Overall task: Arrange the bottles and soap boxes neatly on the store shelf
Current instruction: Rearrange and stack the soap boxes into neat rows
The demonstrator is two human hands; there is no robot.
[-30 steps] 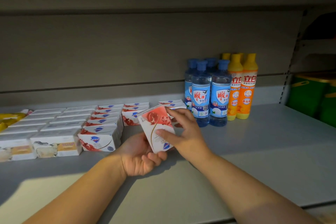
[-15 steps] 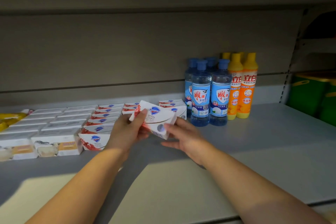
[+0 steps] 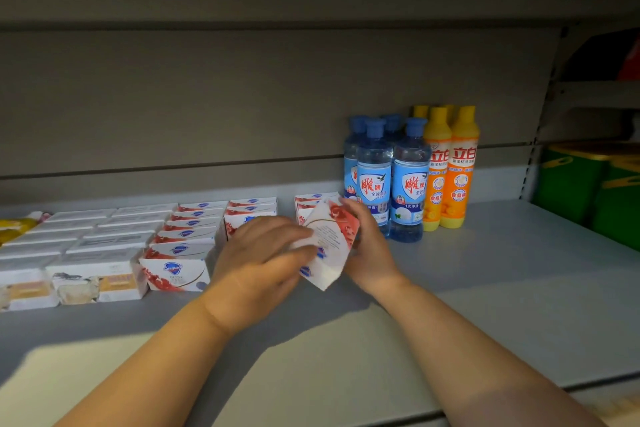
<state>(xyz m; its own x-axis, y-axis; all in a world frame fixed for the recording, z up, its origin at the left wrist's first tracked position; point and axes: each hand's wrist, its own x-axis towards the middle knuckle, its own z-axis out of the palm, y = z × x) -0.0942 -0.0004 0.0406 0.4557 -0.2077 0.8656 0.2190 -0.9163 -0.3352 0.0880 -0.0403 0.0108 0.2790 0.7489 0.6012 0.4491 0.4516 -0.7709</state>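
Clutching the soap box (image 3: 329, 243) in your left grip (image 3: 256, 263) and right grip (image 3: 372, 253), you've tipped it on edge, nearer the blue bottles (image 3: 391, 184).

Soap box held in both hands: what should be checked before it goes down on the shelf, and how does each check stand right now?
1. Grip: left hand and right hand both hold the soap box: ok.
2. Box attitude: tilted, fine-print side up, unlike the shelved boxes: not ok.
3. Free slot in the short row behind it: mostly hidden by the box: cannot tell.
4. Blue bottles upright, though close to the right hand: ok.
5. Orange bottles upright, apart from the hands: ok.
6. Bare shelf in front for setting down: ok.
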